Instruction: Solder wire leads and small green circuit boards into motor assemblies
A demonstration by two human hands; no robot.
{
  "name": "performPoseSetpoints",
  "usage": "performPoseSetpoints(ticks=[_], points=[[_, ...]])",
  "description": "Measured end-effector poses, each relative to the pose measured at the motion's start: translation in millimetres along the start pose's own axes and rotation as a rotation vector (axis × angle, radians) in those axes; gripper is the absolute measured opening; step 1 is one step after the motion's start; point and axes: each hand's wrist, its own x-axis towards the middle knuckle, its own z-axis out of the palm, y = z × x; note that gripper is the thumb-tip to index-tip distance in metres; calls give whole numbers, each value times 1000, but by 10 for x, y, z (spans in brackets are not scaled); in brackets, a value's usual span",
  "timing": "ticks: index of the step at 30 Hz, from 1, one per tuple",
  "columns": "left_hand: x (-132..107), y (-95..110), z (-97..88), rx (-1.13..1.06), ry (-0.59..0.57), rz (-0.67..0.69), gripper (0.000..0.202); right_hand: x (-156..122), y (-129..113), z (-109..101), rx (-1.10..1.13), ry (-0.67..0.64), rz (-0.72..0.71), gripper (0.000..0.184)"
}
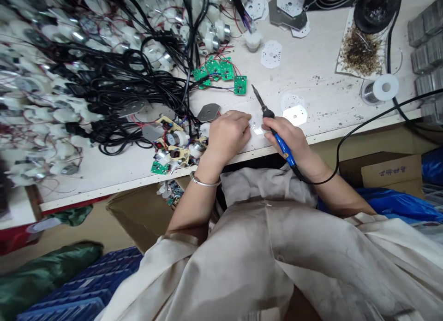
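Note:
My right hand (290, 139) is wrapped round the blue handle of a soldering iron (284, 148), its metal tip pointing up and away to the left. My left hand (228, 133) rests on the bench with its fingers curled under; what they hold, if anything, is hidden. Between the two hands lies a small white circuit board (257, 128), partly covered. Just right of the iron is a pale eight-sided plate (295, 114). Beyond my left hand sit a small green circuit board (240, 85) with wires and a dark metal plate (208, 112).
Black cables (148, 81) and many white motor parts (62, 72) heap up on the left. At the right stand a solder spool (385, 87), a pad covered in brown residue (362, 49) and stacked plates (427, 58). The iron's cord (360, 122) loops past my right forearm.

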Motion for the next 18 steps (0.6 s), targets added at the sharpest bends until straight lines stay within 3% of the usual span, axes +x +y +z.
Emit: performPoseSetpoints(ticks=[5, 7, 9, 11, 14, 16, 18], points=[[-52, 199, -66, 107, -87, 36, 23, -40, -5, -79, -96, 55, -99, 34], [-125, 155, -183, 84, 28, 95, 23, -36, 25, -101, -85, 58, -158, 46], [-290, -26, -394, 78, 184, 29, 26, -32, 44, -108, -81, 63, -179, 58], [-549, -366, -668, 125, 361, -239, 29, -36, 34, -111, -81, 84, -188, 64], [-971, -1131, -1037, 179, 603, -726, 30, -47, 7, -114, -78, 107, -200, 68], [-1169, -1661, -1196, 168, 652, -973, 27, -53, 7, -110, -67, 116, -225, 71], [-1261, -2078, -1295, 168, 614, -1088, 24, -57, 20, -103, -52, 131, -250, 75]])
